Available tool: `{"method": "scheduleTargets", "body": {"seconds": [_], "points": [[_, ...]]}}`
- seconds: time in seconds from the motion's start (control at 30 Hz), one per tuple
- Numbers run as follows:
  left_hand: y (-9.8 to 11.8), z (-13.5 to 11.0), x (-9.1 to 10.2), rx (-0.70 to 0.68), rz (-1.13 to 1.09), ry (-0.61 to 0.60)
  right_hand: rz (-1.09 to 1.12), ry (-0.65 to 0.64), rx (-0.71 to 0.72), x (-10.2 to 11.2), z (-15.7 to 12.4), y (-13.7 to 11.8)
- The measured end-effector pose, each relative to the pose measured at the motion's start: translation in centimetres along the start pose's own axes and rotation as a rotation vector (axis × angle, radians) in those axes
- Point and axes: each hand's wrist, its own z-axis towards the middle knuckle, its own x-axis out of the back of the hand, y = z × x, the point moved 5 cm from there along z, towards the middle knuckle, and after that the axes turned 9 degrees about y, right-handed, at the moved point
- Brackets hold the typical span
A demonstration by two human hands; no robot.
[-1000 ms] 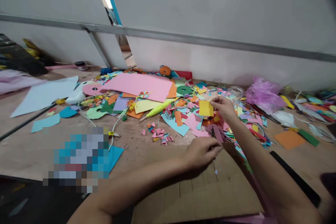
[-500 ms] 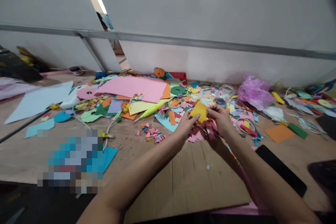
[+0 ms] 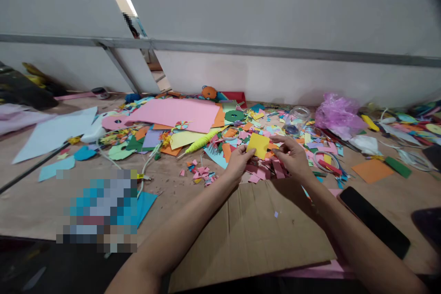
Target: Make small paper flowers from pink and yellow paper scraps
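Both my hands hold a small yellow paper square (image 3: 258,144) above a heap of coloured paper scraps. My left hand (image 3: 237,164) pinches its lower left corner. My right hand (image 3: 292,156) grips its right edge with fingers curled. Pink paper strips (image 3: 267,172) lie just under the hands. A flat sheet of brown cardboard (image 3: 255,229) lies between my forearms, close to me.
A big pink sheet (image 3: 175,114) lies at the back, a glass jar (image 3: 296,118) and a purple plastic bag (image 3: 337,115) to the right. A black phone (image 3: 374,220) rests at the right near edge, an orange sheet (image 3: 371,171) beyond it. A white cable (image 3: 144,167) crosses the left part.
My left hand rose from the cardboard and took hold of the yellow square. Both hands then brought the square a little nearer and turned it.
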Motion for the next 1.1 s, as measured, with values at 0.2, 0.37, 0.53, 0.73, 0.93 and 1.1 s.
{"method": "scheduleTargets", "body": {"seconds": [0.2, 0.37, 0.53, 0.73, 0.93, 1.1], "points": [[0.6, -0.6, -0.2, -0.053, 0.064, -0.016, 0.109, -0.124, -0.064, -1.1, -0.6, -0.3], [1.6, -0.8, -0.4, -0.151, 0.119, -0.028, 0.317, -0.152, -0.226, -1.3, -0.5, 0.7], [1.6, -0.3, 0.0, -0.135, 0.06, 0.015, 0.269, -0.13, -0.255, -1.9, -0.9, 1.0], [0.8, -0.6, -0.4, -0.033, 0.027, -0.077, 0.265, -0.04, -0.198, -2.7, -0.9, 1.1], [1.2, -0.1, 0.4, -0.091, 0.066, -0.023, 0.15, -0.151, 0.033, -3.1, -1.2, 0.2], [1.5, -0.1, 0.6, -0.114, 0.129, 0.005, 0.074, -0.101, 0.143, -2.2, -0.9, 0.3]]}}
